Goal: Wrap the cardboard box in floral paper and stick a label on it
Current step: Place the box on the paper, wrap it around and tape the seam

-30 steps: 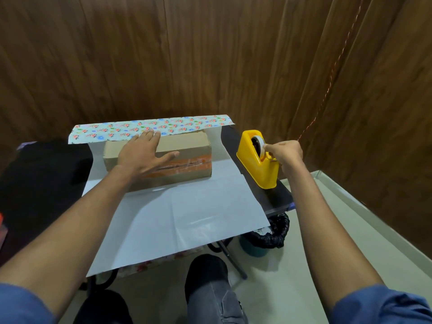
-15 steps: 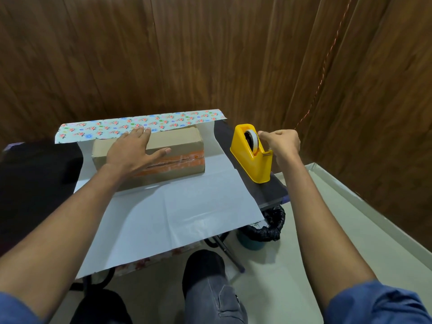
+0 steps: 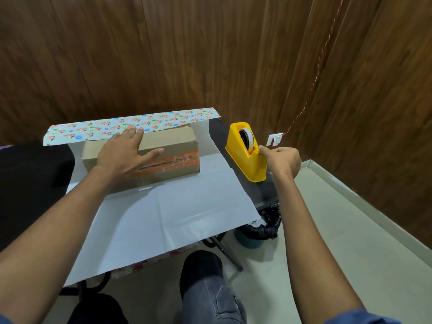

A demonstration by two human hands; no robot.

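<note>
- The cardboard box [image 3: 168,148] sat in the middle of the frame on the floral paper [image 3: 163,213], white side up.
- Orange tape ran along its front; the tiny print there was too small to read.
- The left hand [image 3: 124,153] lay flat on the box, fingers straight.
- The right hand [image 3: 281,160] pinched at the front of the yellow tape holder [image 3: 247,157]; the tape end was hard to see.
- The table [image 3: 30,174] was cut off at the left edge.

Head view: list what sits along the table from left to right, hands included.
Black cloth → cardboard box with the left hand flat on top, on the floral paper → yellow tape dispenser → right hand pinching at the dispenser's front end.
</note>
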